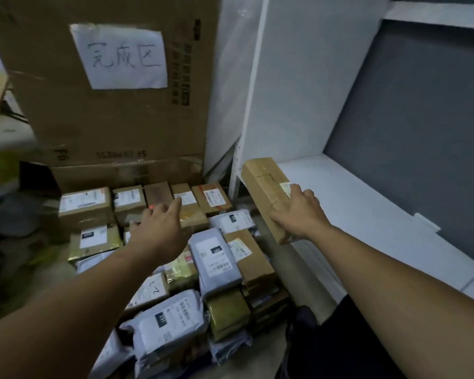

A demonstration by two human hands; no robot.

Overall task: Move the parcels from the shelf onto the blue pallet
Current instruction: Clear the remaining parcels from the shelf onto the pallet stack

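Brown cardboard in your grip: your right hand (298, 212) is clamped over the near half of the long parcel (266, 184), fingers wrapped across its top and the thumb on the near side.
Long axis: the parcel runs from your hand away from you, its far end tipped a little to your left; you hold it off-centre, so I judge the far end will want to dip.
Under the parcel: it sits at the left edge of the white shelf (367, 203); you cannot tell here whether it rests on the shelf or is already lifted.
Left of your right hand: the pile of parcels (216, 255) lies lower and to the left, boxes and grey mailers packed close.
Your other hand: your left hand (159, 228) is flat and spread, palm down over the back rows of the pile, holding nothing; whether it touches them is unclear.
Nearer hand: the right is the only one on the parcel.
Blue pallet: not visible; presumably hidden under the pile.
Beyond the pile: a large carton (52, 105) with a paper sign (121, 56) stands behind.
Coming move, as I judge it: swing left and down.
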